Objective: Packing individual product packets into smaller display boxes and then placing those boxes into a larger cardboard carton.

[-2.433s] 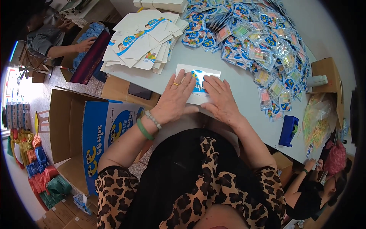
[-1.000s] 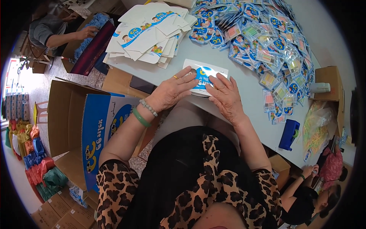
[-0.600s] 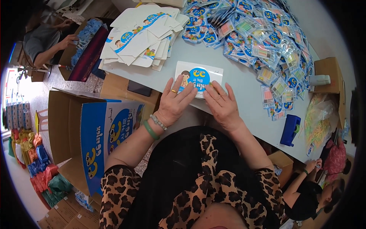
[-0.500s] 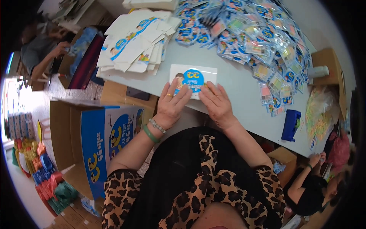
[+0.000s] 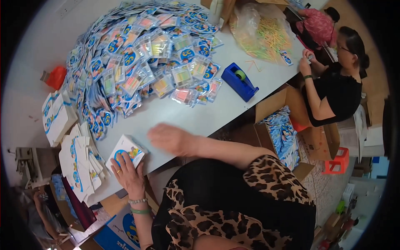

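**Left grip pins the small box as the right hand lets go**

Left hand (image 5: 128, 174) lies flat on a small white box (image 5: 126, 151) with blue and orange print, fingers spread and pressing it to the pale worktop (image 5: 216, 112) near its front edge. Half a second ago both hands held this box together; now the right hand (image 5: 168, 138) has come off it and hovers just beside it, blurred, open and empty, on the side toward the big heap of packets (image 5: 141, 62). The box looks folded into shape, so assembly appears finished.

Its card is smooth, matt and sharp-cornered. To the left, flat die-cut cartons (image 5: 79, 162) fan out in a loose stack. The packets are glossy clear plastic sleeves over pastel contents with round blue labels. A blue plastic tape dispenser (image 5: 239, 81) sits further right.
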`<action>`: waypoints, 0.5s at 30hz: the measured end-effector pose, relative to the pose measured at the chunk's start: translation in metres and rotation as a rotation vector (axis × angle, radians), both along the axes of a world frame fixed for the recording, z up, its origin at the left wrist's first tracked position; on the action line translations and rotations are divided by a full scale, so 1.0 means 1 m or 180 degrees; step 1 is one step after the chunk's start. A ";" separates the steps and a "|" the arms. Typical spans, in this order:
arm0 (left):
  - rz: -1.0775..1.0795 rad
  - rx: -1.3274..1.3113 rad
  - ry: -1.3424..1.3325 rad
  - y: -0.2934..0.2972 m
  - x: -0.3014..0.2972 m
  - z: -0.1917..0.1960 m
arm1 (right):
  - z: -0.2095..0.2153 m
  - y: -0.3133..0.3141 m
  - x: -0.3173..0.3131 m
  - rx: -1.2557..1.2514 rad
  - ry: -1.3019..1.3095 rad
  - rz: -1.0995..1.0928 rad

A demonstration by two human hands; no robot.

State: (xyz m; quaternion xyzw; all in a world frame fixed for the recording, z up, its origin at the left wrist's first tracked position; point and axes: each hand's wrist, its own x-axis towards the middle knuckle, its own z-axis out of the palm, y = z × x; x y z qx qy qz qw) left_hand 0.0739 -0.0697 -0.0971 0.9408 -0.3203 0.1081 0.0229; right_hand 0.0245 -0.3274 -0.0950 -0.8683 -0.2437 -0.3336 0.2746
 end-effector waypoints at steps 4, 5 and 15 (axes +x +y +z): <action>0.0277 -0.0012 -0.0236 -0.007 -0.004 -0.007 | 0.014 -0.121 -0.056 -0.0168 0.0110 -0.2576; 0.0357 -0.0065 -0.0316 -0.009 -0.003 -0.009 | 0.024 -0.154 -0.069 -0.0395 0.0039 -0.3040; 0.0456 -0.0313 -0.0432 -0.019 -0.004 -0.015 | -0.001 -0.266 -0.139 0.3388 0.2439 -0.3042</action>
